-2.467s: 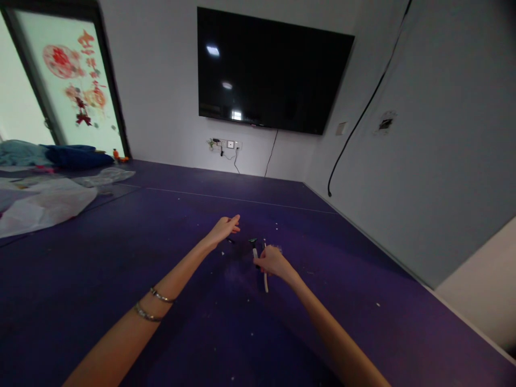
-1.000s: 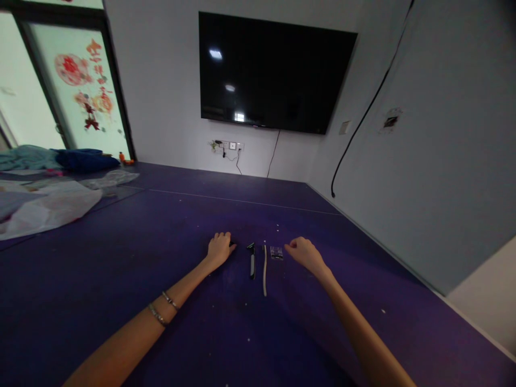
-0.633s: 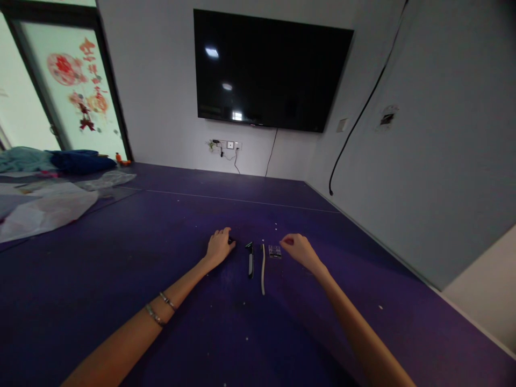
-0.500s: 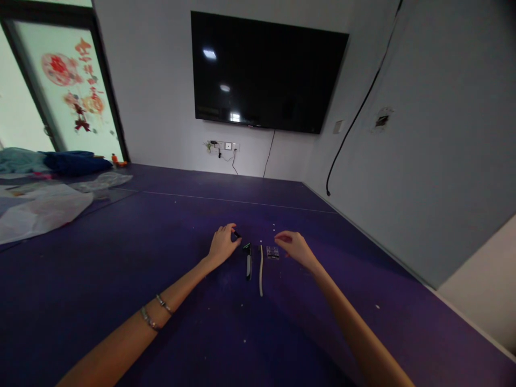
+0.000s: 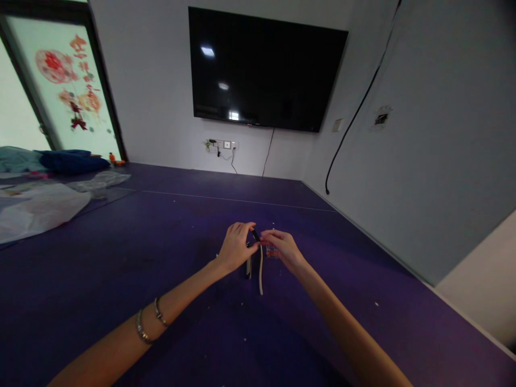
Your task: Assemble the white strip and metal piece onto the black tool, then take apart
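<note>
My left hand and my right hand meet over the purple floor, both pinching a small black object between their fingertips. Below them lie a black razor-like tool and a thin white stick, side by side on the floor. A small packet lies partly hidden under my right hand. Two bracelets circle my left wrist.
A large black TV hangs on the far wall above a socket strip. White plastic sheets and blue cloth lie at the left. A grey wall runs along the right. White crumbs dot the floor.
My left hand lifted the small black object off the floor and carried it rightward. My right hand came left to meet it, and both now pinch it together.
</note>
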Tool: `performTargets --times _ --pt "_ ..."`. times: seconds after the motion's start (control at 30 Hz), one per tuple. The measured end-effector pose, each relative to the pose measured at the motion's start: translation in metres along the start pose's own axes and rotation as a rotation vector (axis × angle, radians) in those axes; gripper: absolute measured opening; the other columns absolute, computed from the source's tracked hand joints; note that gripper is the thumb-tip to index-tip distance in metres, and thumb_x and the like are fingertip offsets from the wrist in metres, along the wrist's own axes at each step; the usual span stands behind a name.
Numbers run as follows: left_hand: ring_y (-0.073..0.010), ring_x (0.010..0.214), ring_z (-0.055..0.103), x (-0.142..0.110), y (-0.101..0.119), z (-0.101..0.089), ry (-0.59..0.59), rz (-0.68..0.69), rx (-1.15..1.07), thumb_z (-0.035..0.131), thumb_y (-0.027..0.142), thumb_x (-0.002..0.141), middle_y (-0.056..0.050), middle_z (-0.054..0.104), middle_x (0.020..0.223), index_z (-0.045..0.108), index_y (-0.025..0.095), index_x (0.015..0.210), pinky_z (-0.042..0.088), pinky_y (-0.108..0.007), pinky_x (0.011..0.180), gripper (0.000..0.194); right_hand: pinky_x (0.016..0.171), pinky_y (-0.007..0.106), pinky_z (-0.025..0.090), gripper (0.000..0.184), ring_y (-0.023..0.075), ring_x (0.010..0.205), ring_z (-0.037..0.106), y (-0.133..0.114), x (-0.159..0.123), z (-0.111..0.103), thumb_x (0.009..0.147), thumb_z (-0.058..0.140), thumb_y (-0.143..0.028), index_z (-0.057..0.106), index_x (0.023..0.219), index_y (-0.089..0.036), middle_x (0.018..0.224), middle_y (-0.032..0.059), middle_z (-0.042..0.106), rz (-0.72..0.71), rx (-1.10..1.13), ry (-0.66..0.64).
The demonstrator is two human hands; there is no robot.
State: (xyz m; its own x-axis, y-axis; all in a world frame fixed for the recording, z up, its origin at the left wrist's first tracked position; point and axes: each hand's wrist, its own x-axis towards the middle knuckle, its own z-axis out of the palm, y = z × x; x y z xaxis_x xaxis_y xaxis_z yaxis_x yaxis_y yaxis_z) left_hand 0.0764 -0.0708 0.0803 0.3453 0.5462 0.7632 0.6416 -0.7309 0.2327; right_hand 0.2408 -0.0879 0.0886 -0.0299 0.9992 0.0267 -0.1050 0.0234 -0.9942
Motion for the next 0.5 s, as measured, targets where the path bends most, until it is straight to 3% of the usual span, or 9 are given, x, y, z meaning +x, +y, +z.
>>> performTargets --times 0.3,0.5 --pt "-0.0236 0.104 0.049 -0.002 0.008 -0.002 -0.090 -0.035 -0.012 0.062 0.023 0.073 -0.007 0.058 0.107 0.046 0.020 0.115 0.036 -0.043 0.092 0.044 0.049 0.019 0.048 0.016 0.0108 0.062 0.059 -0.001 0.003 0.003 0.063 0.067 -0.025 0.067 0.075 -0.015 0.071 0.0030 0.065 0.037 -0.084 -0.034" --pt "-0.0213 0.102 0.050 -0.001 0.005 -0.002 -0.136 -0.057 -0.094 0.057 0.020 0.077 -0.006 0.058 0.106 0.050 0.020 0.117 0.039 -0.040 0.090 0.040 0.050 0.019 0.049 0.012 0.0105 0.061 0.059 -0.007 0.010 -0.008 0.068 0.062 -0.019 0.068 0.077 -0.014 0.070 0.0033 0.065 0.022 -0.186 -0.030"
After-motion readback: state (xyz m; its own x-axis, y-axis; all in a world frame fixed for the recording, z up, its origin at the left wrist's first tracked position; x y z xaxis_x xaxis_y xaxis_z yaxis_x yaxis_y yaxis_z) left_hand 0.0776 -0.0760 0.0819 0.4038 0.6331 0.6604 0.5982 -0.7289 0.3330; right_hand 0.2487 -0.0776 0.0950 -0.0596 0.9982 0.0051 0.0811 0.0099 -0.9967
